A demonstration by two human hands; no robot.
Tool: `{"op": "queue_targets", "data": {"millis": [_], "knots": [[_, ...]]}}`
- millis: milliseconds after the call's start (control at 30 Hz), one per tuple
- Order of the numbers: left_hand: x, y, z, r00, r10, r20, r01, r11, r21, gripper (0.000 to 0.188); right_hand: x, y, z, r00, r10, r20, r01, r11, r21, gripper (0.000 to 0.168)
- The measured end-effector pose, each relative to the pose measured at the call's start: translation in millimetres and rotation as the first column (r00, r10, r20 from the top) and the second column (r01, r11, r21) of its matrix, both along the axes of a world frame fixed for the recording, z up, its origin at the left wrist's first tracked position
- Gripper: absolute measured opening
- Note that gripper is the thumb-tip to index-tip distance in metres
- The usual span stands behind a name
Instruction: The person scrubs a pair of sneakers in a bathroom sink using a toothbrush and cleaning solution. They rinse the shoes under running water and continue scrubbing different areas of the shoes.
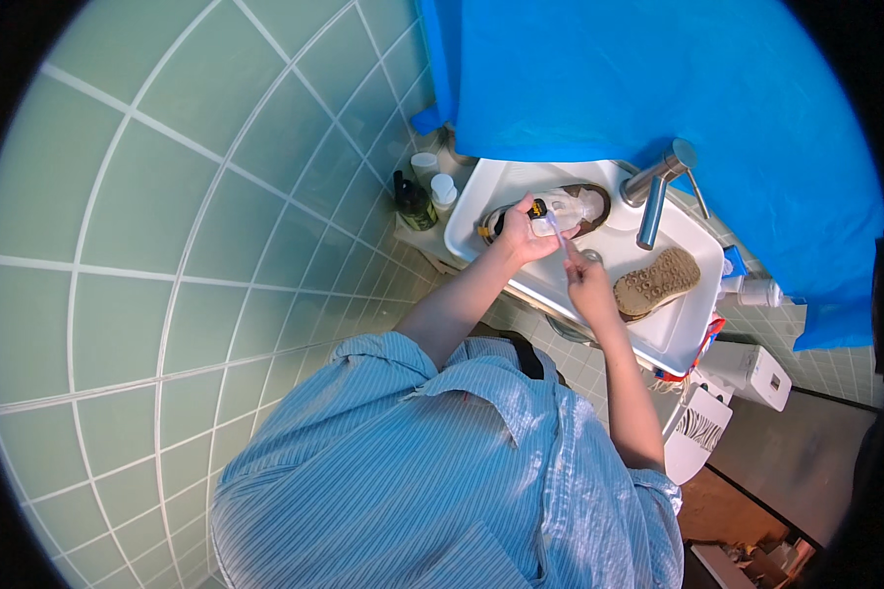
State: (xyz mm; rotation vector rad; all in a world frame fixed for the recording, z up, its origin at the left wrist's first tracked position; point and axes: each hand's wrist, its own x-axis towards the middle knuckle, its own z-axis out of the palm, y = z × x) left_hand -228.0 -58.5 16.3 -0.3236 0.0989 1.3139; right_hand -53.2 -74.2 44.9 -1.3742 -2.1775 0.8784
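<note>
In the white washbasin (512, 171) lies a white and brown shoe (586, 207), its black tongue label bearing yellow writing. My left hand (524, 237), palm turned up, holds this shoe at the tongue, thumb on one side and fingers on the other. A slim pale purple toothbrush (558, 230) is gripped in my right hand (588, 283); its head end meets the tongue just below the label. Right of my right hand, a second shoe (657, 282) rests sole up in the basin, showing a tan lugged outsole.
A metal faucet (656, 199) overhangs the basin's far right side. Left of it stand a dark pump bottle (415, 205) and a white bottle (443, 193) beside the tiled wall (206, 213). Blue sheeting (633, 73) hangs behind. A toilet (696, 438) is at lower right.
</note>
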Motion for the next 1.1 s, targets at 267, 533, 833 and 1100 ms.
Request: {"op": "queue_targets", "data": {"millis": [267, 533, 833, 1100], "knots": [[-1.7, -2.5, 0.7, 0.997, -0.014, -0.082, 0.012, 0.999, -0.031, 0.062, -15.6, -19.2, 34.6, 0.938, 0.109, 0.33, -0.157, 0.98, 0.123, 0.037], [-0.7, -0.7, -0.5, 1.0, -0.001, 0.023, 0.002, 1.0, -0.002, 0.061, -17.6, -1.5, 24.3, 0.989, 0.023, 0.148, -0.038, 0.995, 0.096, 0.033], [-1.6, -2.0, -1.7, 0.999, -0.003, 0.032, 0.003, 1.0, 0.0, 0.061, -30.7, -7.2, 38.9, 0.975, 0.113, 0.193, -0.134, 0.986, 0.102, 0.039], [0.7, -3.5, 2.9, 0.999, -0.002, -0.036, 0.001, 1.0, -0.012, 0.061, -22.1, -5.3, 28.8, 0.967, 0.072, 0.243, -0.111, 0.982, 0.152, 0.041]]}}
